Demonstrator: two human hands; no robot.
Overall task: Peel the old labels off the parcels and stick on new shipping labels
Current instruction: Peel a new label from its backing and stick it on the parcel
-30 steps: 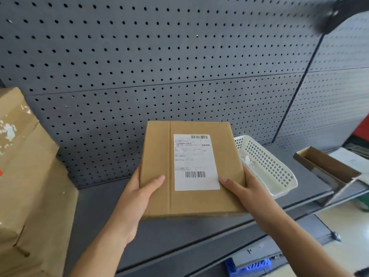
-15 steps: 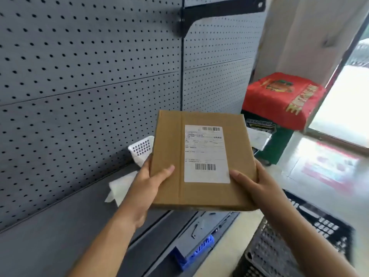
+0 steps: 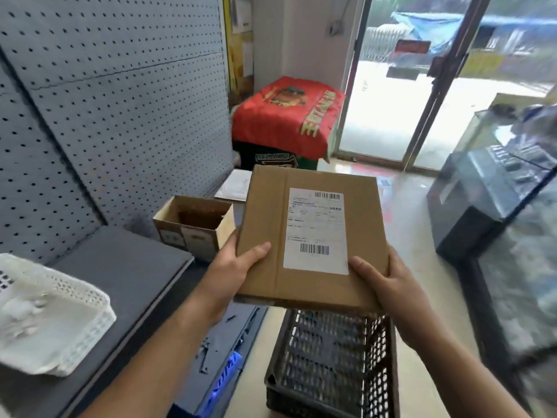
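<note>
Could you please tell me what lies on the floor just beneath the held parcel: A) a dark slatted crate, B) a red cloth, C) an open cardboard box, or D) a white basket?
A: the dark slatted crate shows on the floor right under the parcel.

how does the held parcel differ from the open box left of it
The parcel is flat, closed and bears a white label; the open box is deeper, open-topped. The parcel is held by the left hand and right hand; the box stands unheld. Both are brown cardboard.

left grip (image 3: 232,273): thumb atop, clasping parcel (image 3: 265,212) | right grip (image 3: 388,285): same | both forearms extended forward
</note>
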